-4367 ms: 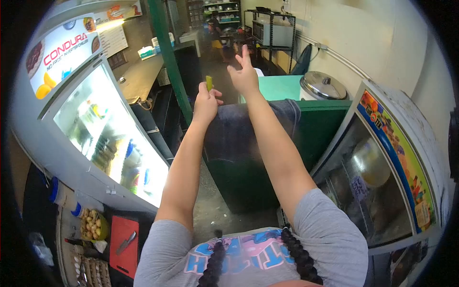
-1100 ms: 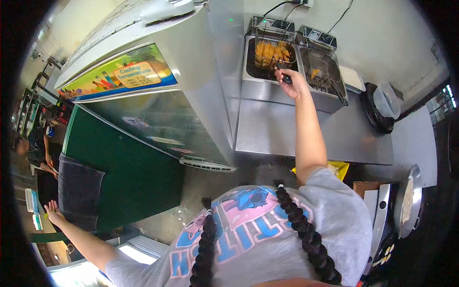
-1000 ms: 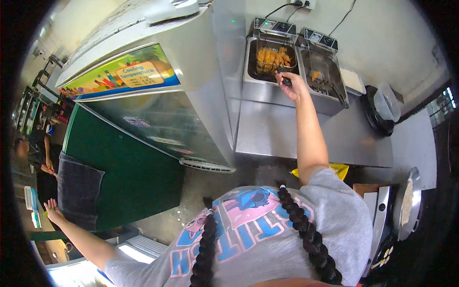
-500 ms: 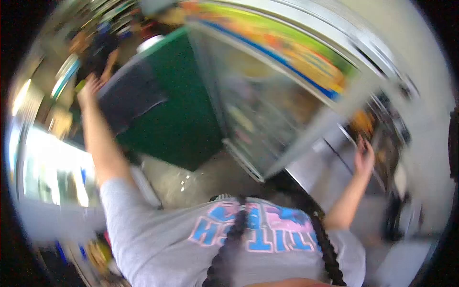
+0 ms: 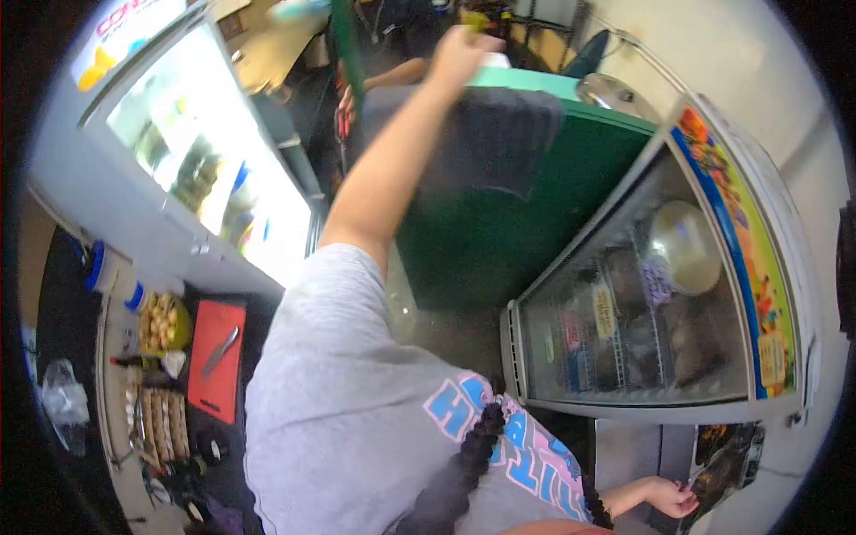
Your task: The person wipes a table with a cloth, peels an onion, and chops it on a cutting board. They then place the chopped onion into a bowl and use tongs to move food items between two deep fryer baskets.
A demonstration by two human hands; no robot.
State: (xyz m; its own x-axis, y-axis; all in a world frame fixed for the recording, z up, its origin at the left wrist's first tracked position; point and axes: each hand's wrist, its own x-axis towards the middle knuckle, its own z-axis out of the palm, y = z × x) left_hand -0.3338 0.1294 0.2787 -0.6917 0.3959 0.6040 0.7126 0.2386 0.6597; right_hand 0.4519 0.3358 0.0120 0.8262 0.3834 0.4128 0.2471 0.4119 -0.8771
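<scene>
My left hand is stretched out over the top of a green counter, closed round a small yellow-green thing whose kind I cannot make out. Below that arm, a dark grey cloth hangs over the counter's green front. At the lower right is my right hand, its fingers loosely bent and a little apart, with nothing visible in them. It is nearest to a dark, cooker-like unit beside a steel surface.
A co-worker's hand is by a red-handled thing. A lit fridge stands left, a glass-door display fridge right. A red cutting board bears a knife, near a bowl of cut pieces and egg trays.
My view has turned left, showing the lit fridge and cutting board. My left hand, still with the yellow-green thing, is now over the counter. My right hand appears lower in view.
</scene>
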